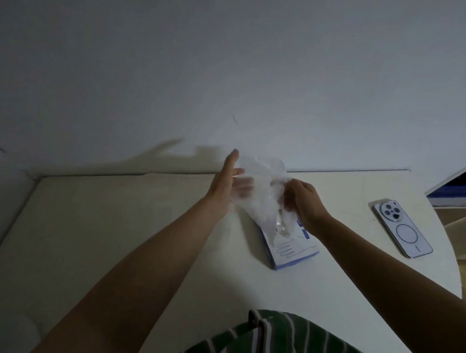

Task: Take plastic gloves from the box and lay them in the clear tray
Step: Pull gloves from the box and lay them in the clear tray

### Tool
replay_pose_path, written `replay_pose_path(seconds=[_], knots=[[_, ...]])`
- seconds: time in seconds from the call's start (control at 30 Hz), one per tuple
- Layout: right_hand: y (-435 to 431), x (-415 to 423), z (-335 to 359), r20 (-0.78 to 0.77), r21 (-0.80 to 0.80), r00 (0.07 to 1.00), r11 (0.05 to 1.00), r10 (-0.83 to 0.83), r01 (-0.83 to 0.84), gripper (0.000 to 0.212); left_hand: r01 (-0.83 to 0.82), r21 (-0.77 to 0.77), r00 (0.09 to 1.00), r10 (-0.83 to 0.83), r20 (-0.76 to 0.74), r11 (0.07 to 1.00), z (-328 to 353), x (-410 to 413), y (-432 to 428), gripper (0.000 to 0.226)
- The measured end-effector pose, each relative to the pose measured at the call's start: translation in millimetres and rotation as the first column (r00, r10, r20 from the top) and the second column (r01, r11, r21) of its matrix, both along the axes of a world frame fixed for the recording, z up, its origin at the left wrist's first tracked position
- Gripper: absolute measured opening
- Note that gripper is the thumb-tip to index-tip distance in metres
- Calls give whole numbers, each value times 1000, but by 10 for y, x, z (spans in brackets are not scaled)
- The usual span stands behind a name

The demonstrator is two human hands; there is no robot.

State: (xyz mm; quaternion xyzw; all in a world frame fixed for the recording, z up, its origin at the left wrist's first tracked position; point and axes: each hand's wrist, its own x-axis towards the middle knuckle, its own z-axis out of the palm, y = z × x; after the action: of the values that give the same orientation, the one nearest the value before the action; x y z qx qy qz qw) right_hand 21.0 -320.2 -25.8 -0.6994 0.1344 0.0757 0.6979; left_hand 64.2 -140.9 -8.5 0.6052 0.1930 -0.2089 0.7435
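Head view.

Ana: Where is the plastic glove (263,193)?

Ben: Up in the air, right over the far end of the box (292,253). It hangs long-ways, top to bottom, a bit tilted. I think its low tip is still just at the box top.

Ana: Who has it?

Ben: Both hands. The right hand (303,198) is on the glove's right side. Its fingers (292,194) are curled and pinch the plastic. The left hand (226,184) is on the glove's left side, flat and straight, thumb up, touching it.

Ana: Which hand is closer to the box?

Ben: The right one.

Ana: And the clear tray?

Ben: I can't see it. Only the desk (119,225), with a phone (403,229) well to the right of the box. So I think the glove must come up clear of the box first.
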Motion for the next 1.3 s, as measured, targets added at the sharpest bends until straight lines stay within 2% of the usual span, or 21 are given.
replay_pose_path(seconds=[0.07,0.1,0.17,0.23,0.3,0.37,0.47,0.53,0.6,0.63,0.7,0.73,0.8,0.93,0.97,1.03,1.1,1.13,1.2,1.27,1.3], knots=[[141,26,22,12,6,999,999,40,-40,39,134,95,991,-134,-13,986,18,-28,132,30],[247,41,23,14,14,997,997,79,-79,39,130,127,991,-131,1,983,7,-46,219,18],[371,44,1,15,27,991,990,135,-135,40,10,169,1000,-14,24,986,-14,-79,315,12],[521,71,4,-5,19,991,991,134,-134,36,-124,317,988,88,125,940,-108,-70,531,16],[644,140,20,-81,42,995,998,55,-52,27,-165,599,964,0,266,784,-226,-55,812,21],[723,221,12,-102,-7,994,999,-40,40,26,-137,802,953,-143,267,582,-338,-87,1085,29],[871,291,12,170,-235,980,962,-103,142,26,-156,920,940,-233,250,359,-442,-155,1361,29],[1083,286,100,396,-306,918,942,-6,138,22,-154,955,941,-257,220,252,-501,-175,1462,27],[1341,271,169,470,-401,846,915,249,-47,22,-143,969,940,-279,196,200,-551,-175,1502,25],[1472,264,160,431,-502,804,849,410,-164,22,-136,974,940,-287,186,183,-561,-178,1510,25],[1682,286,-27,205,-714,734,612,647,-340,23,-134,980,936,-306,175,149,-574,-184,1526,25],[1745,302,-156,63,-777,723,489,688,-397,25,-130,983,933,-320,166,132,-584,-182,1537,25],[1831,332,-399,-164,-812,725,326,669,-484,34,-96,989,929,-346,128,108,-586,-182,1574,26],[1916,386,-659,-357,-796,687,179,633,-578,57,-6,986,915,-396,72,167,-618,-196,1614,26],[1939,399,-699,-383,-788,674,158,631,-595,63,-36,990,903,-420,91,138,-636,-200,1624,31],[1979,417,-767,-425,-769,656,134,624,-626,77,-251,968,809,-548,210,1,-668,-162,1619,37],[2004,419,-815,-443,-759,637,115,631,-641,87,-375,927,645,-720,255,-8,-640,-129,1570,35],[2013,417,-832,-449,-754,624,103,639,-649,91,-299,954,599,-778,189,1,-627,-123,1544,33],[2023,414,-866,-472,-735,598,85,648,-672,100,51,999,635,-771,-42,-12,-642,-105,1500,35],[2011,413,-878,-500,-733,587,50,636,-678,103,447,895,651,-680,-339,-19,-764,-69,1548,60],[1995,416,-883,-516,-739,588,23,622,-673,103,547,837,631,-649,-425,-15,-832,-57,1585,75]])
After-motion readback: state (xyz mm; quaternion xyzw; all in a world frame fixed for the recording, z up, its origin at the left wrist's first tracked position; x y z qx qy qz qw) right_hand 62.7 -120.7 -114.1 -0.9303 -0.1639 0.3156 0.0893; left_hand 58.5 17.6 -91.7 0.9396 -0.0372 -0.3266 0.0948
